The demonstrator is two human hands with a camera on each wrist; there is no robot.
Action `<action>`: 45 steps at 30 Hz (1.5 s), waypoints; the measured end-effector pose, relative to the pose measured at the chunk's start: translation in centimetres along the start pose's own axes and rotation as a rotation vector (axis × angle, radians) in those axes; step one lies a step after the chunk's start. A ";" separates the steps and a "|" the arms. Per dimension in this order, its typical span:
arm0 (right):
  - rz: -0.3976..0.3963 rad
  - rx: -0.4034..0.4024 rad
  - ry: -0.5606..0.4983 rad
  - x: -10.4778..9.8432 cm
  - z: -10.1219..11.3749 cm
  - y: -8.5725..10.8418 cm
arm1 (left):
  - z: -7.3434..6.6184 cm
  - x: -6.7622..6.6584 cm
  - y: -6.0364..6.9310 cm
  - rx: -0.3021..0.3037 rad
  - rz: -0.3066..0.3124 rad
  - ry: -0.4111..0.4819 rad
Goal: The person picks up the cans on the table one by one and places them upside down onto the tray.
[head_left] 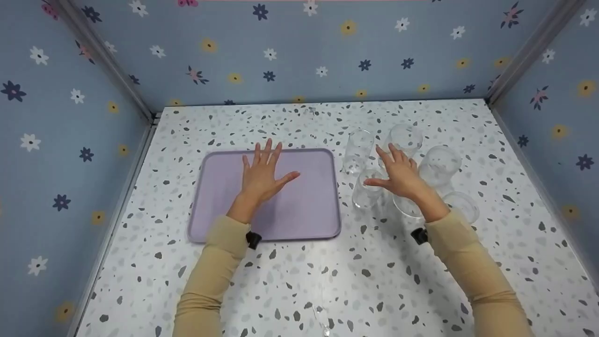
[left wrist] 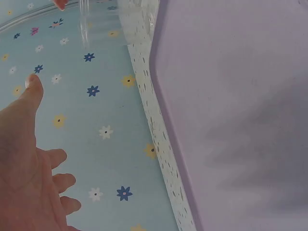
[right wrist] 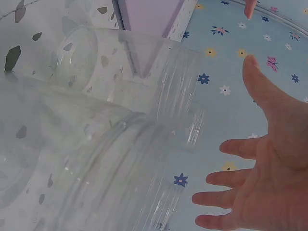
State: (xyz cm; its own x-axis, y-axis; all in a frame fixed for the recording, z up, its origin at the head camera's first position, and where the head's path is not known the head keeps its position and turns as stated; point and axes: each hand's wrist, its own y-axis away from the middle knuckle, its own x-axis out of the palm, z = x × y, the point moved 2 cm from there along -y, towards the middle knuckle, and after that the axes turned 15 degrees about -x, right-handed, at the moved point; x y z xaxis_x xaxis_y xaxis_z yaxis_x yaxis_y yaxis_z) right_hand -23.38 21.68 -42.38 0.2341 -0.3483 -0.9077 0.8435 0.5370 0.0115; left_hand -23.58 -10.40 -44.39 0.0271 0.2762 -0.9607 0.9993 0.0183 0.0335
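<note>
My left hand (head_left: pixel 261 181) hovers over the lilac tray (head_left: pixel 311 206), fingers spread and thumb out to the right. Nothing is in it, and the left wrist view shows the same bare palm (left wrist: pixel 21 168). On the right, my right hand (head_left: pixel 401 177) hangs with spread fingers above several clear, see-through containers. Among them are a slim one (head_left: pixel 361 140) at the back left, a wider one (head_left: pixel 406 135) behind my fingers, another (head_left: pixel 441 161) to the right and a small one (head_left: pixel 365 195) under my thumb. My hand and forearm partly hide the group.
A round clear piece (head_left: pixel 462 206) lies beside my right forearm. All stand on a white speckled table (head_left: pixel 309 281). Blue flowered panels (head_left: pixel 299 51) enclose the table at the back, left and right.
</note>
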 end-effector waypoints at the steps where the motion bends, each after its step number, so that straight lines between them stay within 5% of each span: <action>1: 0.000 -0.005 -0.003 0.0 0.0 0.0 | 0.0 0.0 0.0 0.000 -0.004 0.007; 21: 0.003 -0.144 0.017 1.1 0.6 -0.2 | -0.3 0.7 0.5 0.012 -0.098 0.177; 35: -0.007 -0.196 0.019 2.0 1.1 -0.3 | -0.7 1.6 1.4 0.117 -0.305 0.395; 45: -0.001 -0.193 0.045 2.7 1.5 -0.3 | -0.9 2.4 1.9 0.084 -0.288 0.420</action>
State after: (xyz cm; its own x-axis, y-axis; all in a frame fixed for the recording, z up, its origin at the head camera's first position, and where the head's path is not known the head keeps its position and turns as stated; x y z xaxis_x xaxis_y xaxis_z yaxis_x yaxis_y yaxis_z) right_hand -22.23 19.42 -44.16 0.2078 -0.3160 -0.9257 0.7346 0.6753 -0.0656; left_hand -21.64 -8.85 -46.41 -0.2459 0.6333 -0.7338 0.9637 0.0785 -0.2552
